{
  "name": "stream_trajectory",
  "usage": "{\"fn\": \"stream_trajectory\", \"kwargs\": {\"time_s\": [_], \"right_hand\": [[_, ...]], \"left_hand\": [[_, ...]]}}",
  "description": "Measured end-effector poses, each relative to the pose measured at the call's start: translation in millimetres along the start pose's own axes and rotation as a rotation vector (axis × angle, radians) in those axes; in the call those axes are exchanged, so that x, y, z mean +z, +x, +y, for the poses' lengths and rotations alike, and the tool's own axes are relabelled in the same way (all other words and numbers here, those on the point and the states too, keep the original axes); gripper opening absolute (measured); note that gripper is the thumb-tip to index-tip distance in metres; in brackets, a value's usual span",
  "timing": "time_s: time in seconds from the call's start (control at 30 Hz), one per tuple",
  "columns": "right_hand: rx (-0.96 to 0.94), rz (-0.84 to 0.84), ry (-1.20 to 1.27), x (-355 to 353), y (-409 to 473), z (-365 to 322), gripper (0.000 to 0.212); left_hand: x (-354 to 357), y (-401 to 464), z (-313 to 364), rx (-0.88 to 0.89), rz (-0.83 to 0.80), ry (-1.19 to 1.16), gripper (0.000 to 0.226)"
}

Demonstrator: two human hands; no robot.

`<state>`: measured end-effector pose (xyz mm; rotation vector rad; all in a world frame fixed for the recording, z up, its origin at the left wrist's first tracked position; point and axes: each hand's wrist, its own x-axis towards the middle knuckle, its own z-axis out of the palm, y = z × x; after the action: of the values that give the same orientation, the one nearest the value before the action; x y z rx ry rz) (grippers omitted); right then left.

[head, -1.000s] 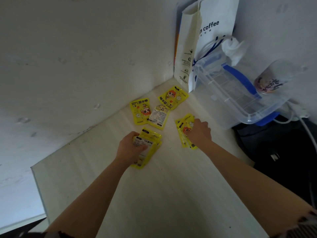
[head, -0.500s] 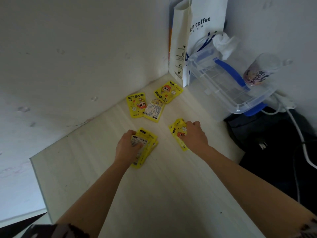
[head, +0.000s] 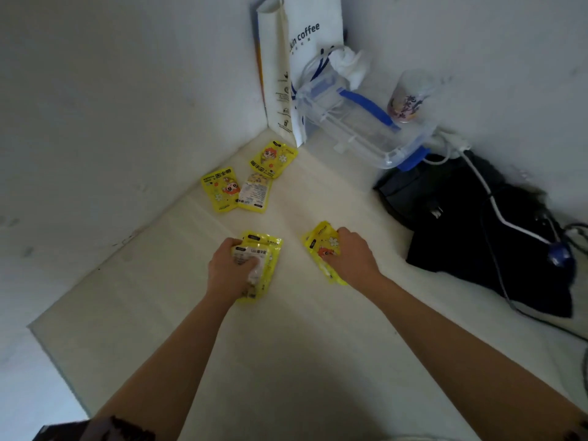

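Observation:
Yellow snack packets lie on a pale wooden tabletop (head: 286, 361). My left hand (head: 230, 273) grips a small stack of yellow packets (head: 265, 262), thumb across the top one. My right hand (head: 351, 257) holds another bunch of yellow packets (head: 319, 245) against the table, fingers curled over them. Three more packets lie flat further back near the wall: one on the left (head: 221, 189), one face-down in the middle (head: 256, 194), one at the back (head: 273, 158).
A white paper coffee bag (head: 299, 68) stands in the corner. Beside it sits a clear plastic box with blue latches (head: 359, 122) and a plastic cup (head: 410, 97). A black bag (head: 471, 230) with white cable (head: 490, 192) lies at right. Walls close in on the left and at the back.
Both hands have drawn their packets toward me, away from the three packets by the wall. The grips look the same.

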<state>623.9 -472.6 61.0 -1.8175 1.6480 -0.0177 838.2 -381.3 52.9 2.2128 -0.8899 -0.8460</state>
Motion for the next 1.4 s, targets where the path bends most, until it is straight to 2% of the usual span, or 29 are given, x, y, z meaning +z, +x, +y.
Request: {"fn": "stream_trajectory", "kwargs": {"time_s": [0.2, 0.57, 0.87, 1.13, 1.4], "right_hand": [[0.131, 0.147, 0.15, 13.4, -85.0, 28.2, 0.031], [0.439, 0.323, 0.352, 29.4, -255.4, 115.0, 0.028], [0.698, 0.503, 0.517, 45.1, -390.7, 210.4, 0.035], [0.828, 0.581, 0.552, 53.5, -515.1, 315.0, 0.039], [0.919, 0.662, 0.621, 53.6, -608.8, 408.1, 0.036]], "left_hand": [[13.0, -45.0, -7.7, 0.057, -0.136, -0.16, 0.043], [67.5, -167.0, -20.9, 0.126, -0.459, -0.105, 0.032], [136.9, -290.4, -16.2, 0.283, -0.737, 0.02, 0.032], [214.3, -437.9, -30.5, 0.337, -0.849, 0.106, 0.034], [288.3, -557.6, -36.2, 0.359, -0.867, 0.166, 0.034]]}}
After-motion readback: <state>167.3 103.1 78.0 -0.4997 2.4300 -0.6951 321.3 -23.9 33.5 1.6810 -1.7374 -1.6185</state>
